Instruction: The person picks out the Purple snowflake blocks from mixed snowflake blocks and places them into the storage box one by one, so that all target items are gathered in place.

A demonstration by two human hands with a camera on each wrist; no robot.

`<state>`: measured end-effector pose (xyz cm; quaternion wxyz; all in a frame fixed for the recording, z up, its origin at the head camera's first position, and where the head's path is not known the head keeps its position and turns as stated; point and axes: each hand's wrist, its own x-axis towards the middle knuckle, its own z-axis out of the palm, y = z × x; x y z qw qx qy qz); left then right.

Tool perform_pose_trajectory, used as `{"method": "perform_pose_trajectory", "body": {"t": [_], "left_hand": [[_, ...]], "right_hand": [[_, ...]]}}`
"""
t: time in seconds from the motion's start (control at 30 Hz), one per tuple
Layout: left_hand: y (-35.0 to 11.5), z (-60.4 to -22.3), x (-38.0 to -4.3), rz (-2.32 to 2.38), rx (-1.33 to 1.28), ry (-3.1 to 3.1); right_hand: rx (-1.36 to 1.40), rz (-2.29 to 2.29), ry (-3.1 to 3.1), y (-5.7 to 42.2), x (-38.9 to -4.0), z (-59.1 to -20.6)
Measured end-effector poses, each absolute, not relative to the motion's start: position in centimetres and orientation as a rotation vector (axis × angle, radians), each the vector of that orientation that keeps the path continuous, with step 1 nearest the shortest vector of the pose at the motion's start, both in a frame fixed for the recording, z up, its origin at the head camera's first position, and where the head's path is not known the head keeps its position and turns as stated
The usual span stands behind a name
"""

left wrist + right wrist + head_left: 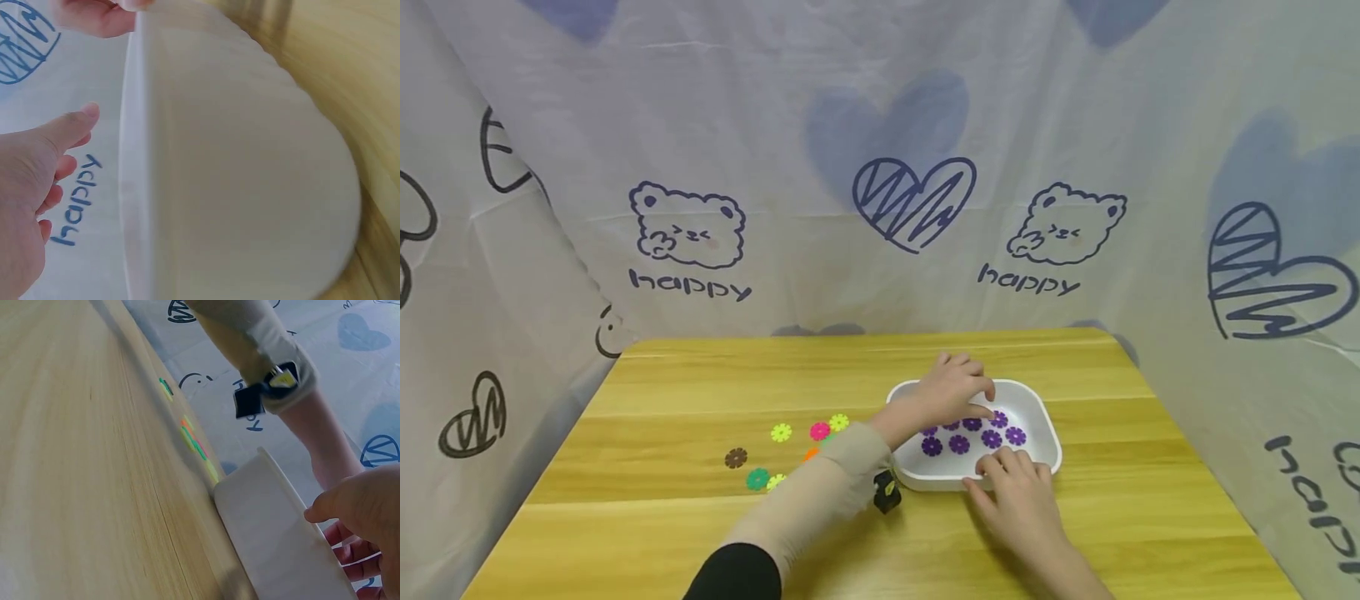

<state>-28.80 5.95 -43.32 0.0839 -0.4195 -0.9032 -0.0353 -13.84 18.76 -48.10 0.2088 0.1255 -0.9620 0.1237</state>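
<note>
A white tray (1049, 446) on the table holds several purple snowflake building discs (958, 444). Over its back half hangs my left hand (951, 390), fingers bent and thumb stretched out near a purple disc (998, 419). In the left wrist view this left hand (28, 194) is above the tray's rim (140, 187), with nothing visible between thumb and fingers. My right hand (1019, 497) grips the front rim, fingers inside and thumb outside. The right wrist view shows the right hand (359, 515) with its thumb on the rim of the tray (275, 531).
Left of the tray, loose discs lie on the wooden table (647, 517): a brown one (736, 457), a green one (757, 478), a pink one (820, 431) and several yellow. My left sleeve (820, 492) covers some. A printed curtain (775, 125) closes off the back and sides.
</note>
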Motion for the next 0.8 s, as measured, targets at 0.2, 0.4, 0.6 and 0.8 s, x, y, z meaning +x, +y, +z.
{"method": "perform_pose_trajectory", "body": {"t": [0.2, 0.4, 0.6, 0.8], "left_hand": [[2.4, -42.4, -27.8, -0.16, -1.244, -2.617], [-0.9, -41.7, -26.9, -0.175, -1.197, -2.557], [-4.3, -41.2, -25.9, -0.207, -1.12, -2.506], [-7.8, -40.8, -24.9, -0.231, -1.019, -2.48]], "right_hand": [[0.36, 0.334, -2.668, 18.6, -13.8, -48.0], [0.355, 0.331, -2.688, 18.5, -13.8, -47.9], [0.353, 0.333, -2.685, 18.6, -13.9, -48.1], [0.359, 0.333, -2.69, 18.7, -14.0, -47.9]]}}
